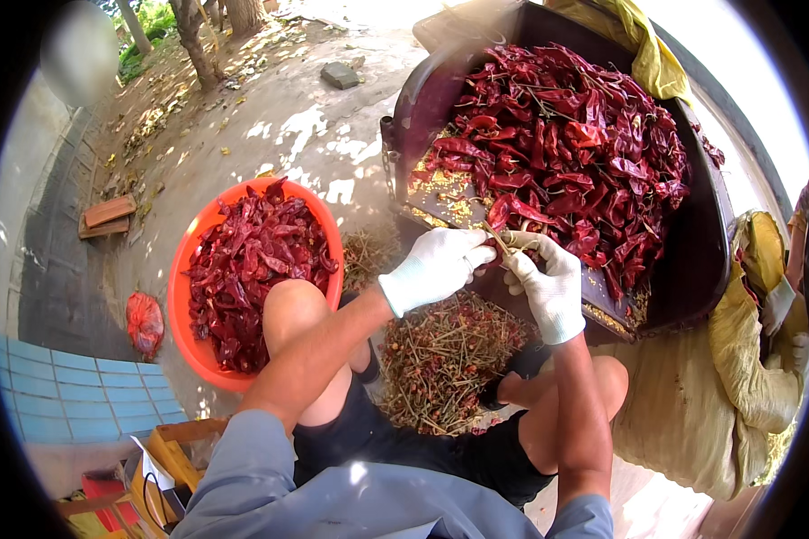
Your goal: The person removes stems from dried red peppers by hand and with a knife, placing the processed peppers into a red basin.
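On a sun-dappled yard, as the head view shows, a seated person in white gloves works at the lip of a dark tub [712, 260] banked with dried red peppers [566, 153]; the left hand [431, 272] and the right hand [548, 286] meet just by the tub's near edge, fingers curled and fingertips drawn almost together about a slender brownish piece [493, 237], by its look a pepper stem; whether a pod hangs from it behind the gloves cannot be told. Yellow seeds [459, 212] lie scattered inside the tub's near side; between the person's legs spreads a pile of stems [449, 364]; by the left knee sits an orange basin [178, 296] filled with red pods [252, 269].

Judging by that layout, the step in hand appears to be parting stem from pod, with many peppers in the tub yet to be handled; the next move would seem to call for a firm pinch by one hand and a short pull by the other, gentle enough to spare brittle-looking skin. At far right, another person's gloved hand [776, 305] shows near a pale sack [665, 409].
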### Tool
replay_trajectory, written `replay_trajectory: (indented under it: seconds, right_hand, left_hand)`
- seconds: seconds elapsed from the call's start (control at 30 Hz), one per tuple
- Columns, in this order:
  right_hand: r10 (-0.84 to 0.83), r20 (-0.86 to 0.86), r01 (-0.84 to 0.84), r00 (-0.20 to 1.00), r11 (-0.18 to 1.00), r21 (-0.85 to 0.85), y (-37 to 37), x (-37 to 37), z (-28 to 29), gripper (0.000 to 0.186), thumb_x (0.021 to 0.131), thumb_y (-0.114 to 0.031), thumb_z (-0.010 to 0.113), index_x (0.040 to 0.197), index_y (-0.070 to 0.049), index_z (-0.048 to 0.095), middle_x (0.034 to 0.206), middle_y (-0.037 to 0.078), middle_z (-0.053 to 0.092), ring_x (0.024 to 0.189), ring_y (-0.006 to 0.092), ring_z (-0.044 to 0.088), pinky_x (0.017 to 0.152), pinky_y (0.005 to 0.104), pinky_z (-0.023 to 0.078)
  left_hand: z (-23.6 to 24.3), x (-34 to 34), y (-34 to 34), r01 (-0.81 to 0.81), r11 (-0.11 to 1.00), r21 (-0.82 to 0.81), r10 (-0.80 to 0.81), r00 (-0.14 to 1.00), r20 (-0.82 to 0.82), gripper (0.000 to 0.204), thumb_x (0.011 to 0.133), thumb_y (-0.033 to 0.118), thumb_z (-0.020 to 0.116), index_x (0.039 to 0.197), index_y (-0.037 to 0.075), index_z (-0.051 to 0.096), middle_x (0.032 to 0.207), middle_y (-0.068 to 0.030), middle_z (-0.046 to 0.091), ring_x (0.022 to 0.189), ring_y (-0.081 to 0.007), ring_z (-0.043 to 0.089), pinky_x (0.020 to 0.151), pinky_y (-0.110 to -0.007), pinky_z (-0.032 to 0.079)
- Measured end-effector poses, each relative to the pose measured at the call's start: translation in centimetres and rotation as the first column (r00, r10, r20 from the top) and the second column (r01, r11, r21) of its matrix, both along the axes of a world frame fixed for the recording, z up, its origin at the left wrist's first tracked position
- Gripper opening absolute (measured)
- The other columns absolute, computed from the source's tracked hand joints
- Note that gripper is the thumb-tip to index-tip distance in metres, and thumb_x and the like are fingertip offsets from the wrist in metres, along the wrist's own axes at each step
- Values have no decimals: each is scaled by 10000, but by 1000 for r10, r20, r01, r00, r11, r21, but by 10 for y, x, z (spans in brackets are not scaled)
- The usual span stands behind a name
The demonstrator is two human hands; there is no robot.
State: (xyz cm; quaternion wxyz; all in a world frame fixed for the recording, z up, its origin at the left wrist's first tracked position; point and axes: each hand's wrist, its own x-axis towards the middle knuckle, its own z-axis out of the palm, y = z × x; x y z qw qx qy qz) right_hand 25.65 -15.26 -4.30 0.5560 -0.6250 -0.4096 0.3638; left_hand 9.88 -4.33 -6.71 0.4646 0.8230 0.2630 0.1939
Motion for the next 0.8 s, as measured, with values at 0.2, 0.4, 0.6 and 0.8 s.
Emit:
replay_trajectory:
  seconds: [0.2,0.4,0.6,0.8]
  right_hand:
    - [-28,333,13,942,999,46,0,-9,-6,184,914,-87,675,1060,24,689,805,12,681,628,60,608,556,209,490]
    - [-112,-149,104,982,993,-59,6,-16,-2,86,930,-85,659,987,-21,662,720,12,638,507,77,563,455,220,461]
    - [-18,-895,142,446,989,51,21,31,-24,115,989,-155,574,1055,-90,642,902,26,657,560,73,477,468,205,373]
    - [71,-866,-7,495,997,77,17,17,-2,299,969,-201,617,1227,-53,585,1179,115,653,948,226,666,816,341,570]
  left_hand:
    - [-1,-8,3,64,995,77,-61,997,-44,248,986,223,544,1029,2,647,774,-158,671,669,-255,694,644,-365,528]
    - [-16,-10,2,-98,819,565,-1,985,172,232,941,235,613,1031,38,696,854,-161,702,744,-290,698,667,-387,540]
    - [-2,-6,-14,-38,890,454,-111,948,298,217,936,139,617,1112,45,702,907,-126,717,752,-255,705,684,-316,558]
    - [20,-19,6,201,761,-616,169,856,488,457,976,63,509,1426,27,438,1106,-107,626,961,-212,682,846,-373,598]
